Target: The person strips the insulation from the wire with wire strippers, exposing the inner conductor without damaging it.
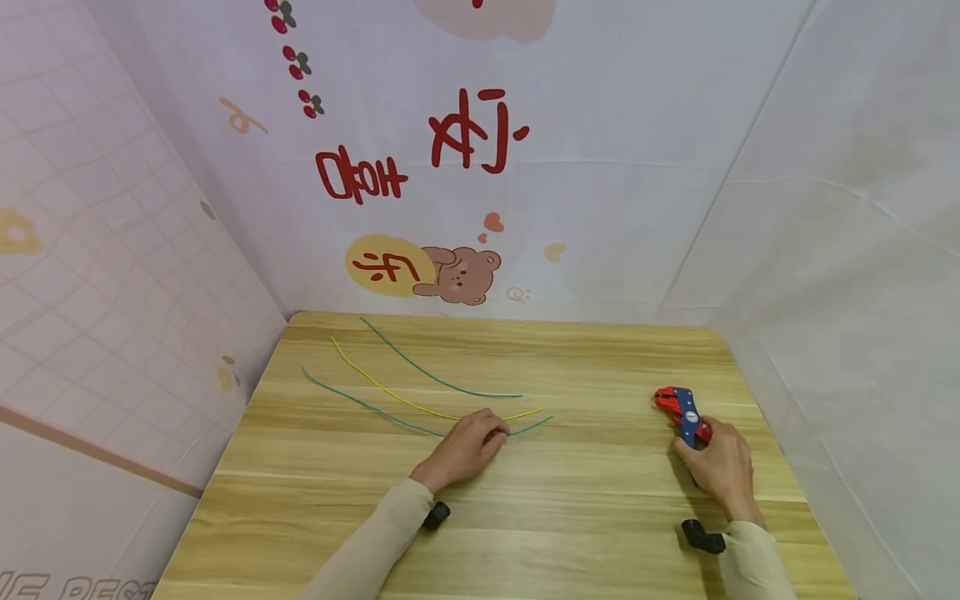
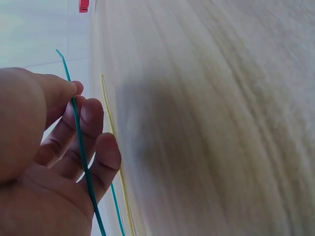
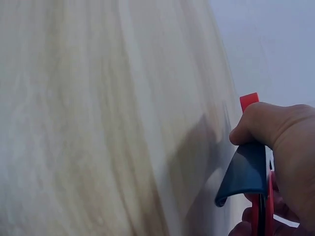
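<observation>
Look at the left hand [image 1: 471, 442]: thumb and forefinger meet in a tight pinch on the near green wire [image 2: 81, 148], close to its right end, the other fingers loosely bent. That wire runs along the person's side of the yellow wire [image 2: 126, 199]; whether the hand touches the yellow one, the views can't tell. Beyond the yellow wire lies the far green wire [image 1: 491, 395]. And well to its right, the right hand [image 1: 722, 462] wraps thumb and fingers round the red-and-blue stripper [image 1: 687, 407], its head aimed away from the person.
</observation>
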Demonstrator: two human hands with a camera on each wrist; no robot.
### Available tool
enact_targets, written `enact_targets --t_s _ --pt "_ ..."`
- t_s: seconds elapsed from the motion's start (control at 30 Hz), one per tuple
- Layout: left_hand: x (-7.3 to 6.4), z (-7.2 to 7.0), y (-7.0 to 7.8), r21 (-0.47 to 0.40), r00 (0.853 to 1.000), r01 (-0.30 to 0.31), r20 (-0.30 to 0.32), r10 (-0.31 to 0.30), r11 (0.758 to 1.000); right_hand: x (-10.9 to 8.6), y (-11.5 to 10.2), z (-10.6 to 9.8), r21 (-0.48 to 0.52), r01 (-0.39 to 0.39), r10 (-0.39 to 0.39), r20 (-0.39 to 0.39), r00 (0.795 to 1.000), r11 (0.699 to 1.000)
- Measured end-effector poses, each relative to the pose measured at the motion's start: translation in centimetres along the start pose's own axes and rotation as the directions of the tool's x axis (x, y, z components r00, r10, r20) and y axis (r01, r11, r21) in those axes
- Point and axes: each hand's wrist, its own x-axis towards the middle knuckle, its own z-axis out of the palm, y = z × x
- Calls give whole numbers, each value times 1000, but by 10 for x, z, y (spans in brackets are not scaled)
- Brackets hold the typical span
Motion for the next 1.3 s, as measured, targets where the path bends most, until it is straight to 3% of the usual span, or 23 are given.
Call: enact_targets --t_s 0.77,1.3 --pt "-4 -7 4 -94 999 -11 -45 7 996 -2 -42 -5 87 -3 0 34 999 996" --pt "-8 -13 8 -110 997 -15 -74 6 994 -7 -69 -5 234 -148 105 187 977 961"
